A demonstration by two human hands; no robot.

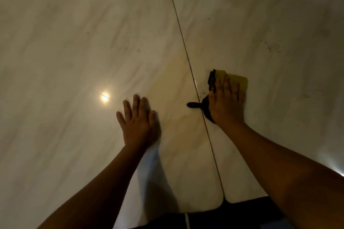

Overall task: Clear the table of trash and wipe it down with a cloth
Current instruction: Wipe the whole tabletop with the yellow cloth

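A glossy pale marble table (93, 52) fills the view, split by a thin dark seam (186, 50) running from the top centre down to the near edge. My right hand (226, 102) presses flat on a yellow cloth (240, 82) with a dark edge and a dark loop sticking out to the left, just right of the seam. My left hand (138, 122) lies flat on the tabletop left of the seam, fingers spread, holding nothing. Small dark crumbs (270, 47) dot the right slab beyond the cloth.
The table's near edge (204, 208) has rounded corners where the two slabs meet, with dark floor below it. Two ceiling-light reflections (104, 97) glare on the left slab. A few faint specks mark the surface near the seam.
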